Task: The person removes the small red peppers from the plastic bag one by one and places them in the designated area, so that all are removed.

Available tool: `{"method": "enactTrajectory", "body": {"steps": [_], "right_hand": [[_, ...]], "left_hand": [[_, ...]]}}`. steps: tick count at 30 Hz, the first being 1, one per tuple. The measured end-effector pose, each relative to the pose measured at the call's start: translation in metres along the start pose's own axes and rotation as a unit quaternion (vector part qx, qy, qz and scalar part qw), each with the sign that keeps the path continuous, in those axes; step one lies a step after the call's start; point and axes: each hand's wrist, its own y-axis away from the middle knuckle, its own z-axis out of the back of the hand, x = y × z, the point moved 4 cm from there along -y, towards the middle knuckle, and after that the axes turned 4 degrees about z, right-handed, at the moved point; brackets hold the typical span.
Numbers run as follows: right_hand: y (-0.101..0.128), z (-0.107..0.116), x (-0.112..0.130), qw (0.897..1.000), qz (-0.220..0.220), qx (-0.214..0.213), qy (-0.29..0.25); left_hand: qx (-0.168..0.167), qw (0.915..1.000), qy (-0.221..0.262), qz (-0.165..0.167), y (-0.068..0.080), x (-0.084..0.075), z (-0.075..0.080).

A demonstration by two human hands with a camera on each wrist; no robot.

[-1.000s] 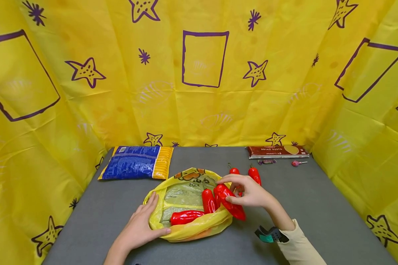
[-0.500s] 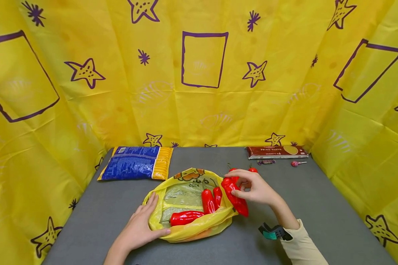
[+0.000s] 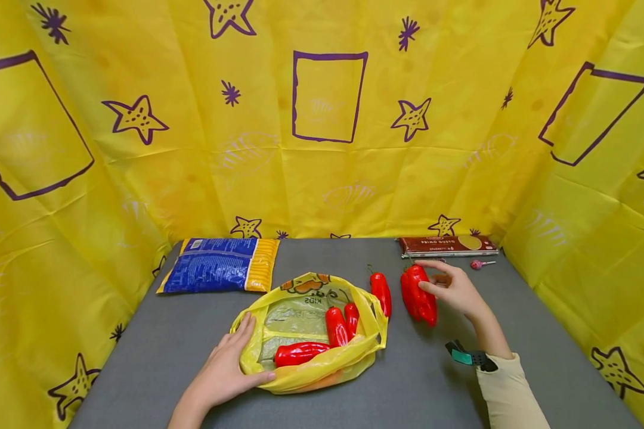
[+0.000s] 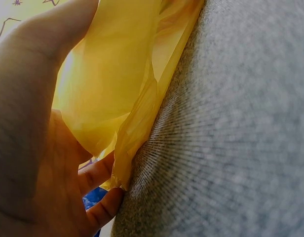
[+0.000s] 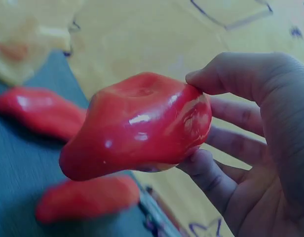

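My right hand point(image 3: 430, 277) grips a red pepper point(image 3: 424, 298) just above the grey table point(image 3: 488, 369), thumb on one side and fingers on the other; the right wrist view shows this pepper point(image 5: 137, 128) close up. A second pepper point(image 3: 408, 295) lies right beside it, and a third pepper point(image 3: 381, 292) lies nearer the bag. The yellow plastic bag point(image 3: 311, 372) sits open in front of me with three red peppers point(image 3: 300, 353) inside. My left hand point(image 3: 231, 363) rests with straight fingers on the bag's left rim, where the bag point(image 4: 117, 79) lies against the palm.
A blue and yellow packet point(image 3: 220, 264) lies at the back left. A brown spaghetti box point(image 3: 448, 245) and a pink lollipop point(image 3: 480, 264) lie at the back right. Yellow cloth with purple stars point(image 3: 327, 149) walls in the table on three sides.
My right hand has carried the pepper from the bag's right rim to the right and back, beside the pepper lying there. The left hand and the bag have stayed put.
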Motion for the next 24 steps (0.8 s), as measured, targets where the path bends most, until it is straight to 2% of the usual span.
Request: {"method": "enactTrajectory", "body": {"steps": [10, 16, 24], "right_hand": [[0.009, 0.023, -0.046, 0.997, -0.063, -0.051, 0.013], [0.014, 0.027, -0.071, 0.99, -0.118, -0.071, 0.031], [0.017, 0.028, -0.093, 0.985, -0.147, -0.092, 0.023]], "left_hand": [[0.001, 1.0, -0.004, 0.0, 0.0, 0.001, -0.001], [-0.002, 1.0, -0.007, -0.007, 0.0, 0.0, 0.0], [-0.006, 1.0, -0.007, -0.004, -0.001, 0.002, -0.001]]}}
